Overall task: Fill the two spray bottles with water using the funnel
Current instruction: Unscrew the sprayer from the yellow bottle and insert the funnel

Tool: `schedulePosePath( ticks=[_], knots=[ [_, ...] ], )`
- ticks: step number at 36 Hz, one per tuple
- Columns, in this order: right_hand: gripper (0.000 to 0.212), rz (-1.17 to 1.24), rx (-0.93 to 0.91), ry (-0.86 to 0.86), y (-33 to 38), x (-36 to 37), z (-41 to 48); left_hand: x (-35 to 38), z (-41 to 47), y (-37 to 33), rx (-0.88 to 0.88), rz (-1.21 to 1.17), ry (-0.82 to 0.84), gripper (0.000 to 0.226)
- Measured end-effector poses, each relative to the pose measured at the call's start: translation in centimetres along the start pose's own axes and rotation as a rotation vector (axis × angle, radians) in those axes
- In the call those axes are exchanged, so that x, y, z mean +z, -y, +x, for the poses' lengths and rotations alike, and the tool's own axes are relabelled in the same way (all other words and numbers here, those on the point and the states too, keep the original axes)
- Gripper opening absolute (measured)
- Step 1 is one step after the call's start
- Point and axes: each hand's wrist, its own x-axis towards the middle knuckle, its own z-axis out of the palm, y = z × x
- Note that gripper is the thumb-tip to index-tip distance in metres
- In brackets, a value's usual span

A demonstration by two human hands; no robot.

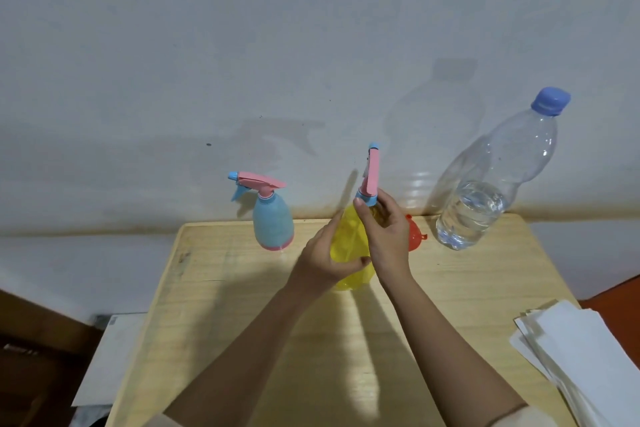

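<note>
A yellow spray bottle (348, 243) stands mid-table. My left hand (327, 258) grips its body from the left. My right hand (384, 229) holds the blue collar of its pink spray head (371, 173), which points up. A blue spray bottle (273, 222) with a pink trigger head stands to the left near the wall, untouched. An orange funnel (414, 233) lies behind my right hand, partly hidden. A clear water bottle (491, 184) with a blue cap stands at the right, roughly a third full.
All of this sits on a light wooden table (242, 305) pushed against a pale wall. A stack of white paper sheets (585, 357) lies at the table's right front edge. Dark furniture shows at the lower left.
</note>
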Motion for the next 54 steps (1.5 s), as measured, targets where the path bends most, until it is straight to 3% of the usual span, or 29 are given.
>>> schedulePosePath(
  ticks=[11,20,26,34,38,54],
  knots=[
    [0.021,0.107,-0.123,0.012,6.2,-0.3,2.8,-0.2,-1.4,1.0,-0.016,-0.027,-0.079,0.075],
    [0.015,0.152,-0.234,0.002,10.4,-1.5,3.3,-0.9,-2.4,2.6,-0.052,-0.097,-0.109,0.079],
    [0.019,-0.145,-0.192,-0.003,4.9,-3.3,1.5,-1.1,-3.3,3.6,-0.031,-0.156,-0.124,0.074],
    [0.027,-0.550,0.096,0.092,-6.5,-6.9,-3.2,-1.0,-4.7,4.5,-0.010,-0.119,-0.144,0.073],
    [0.023,-0.699,0.145,0.144,-9.7,-7.6,-4.5,-0.8,-5.0,4.9,-0.011,-0.077,-0.163,0.081],
    [0.031,-0.852,0.149,0.239,-12.1,-7.0,-6.3,-0.4,-5.3,4.3,0.014,-0.127,-0.187,0.080]
  ],
)
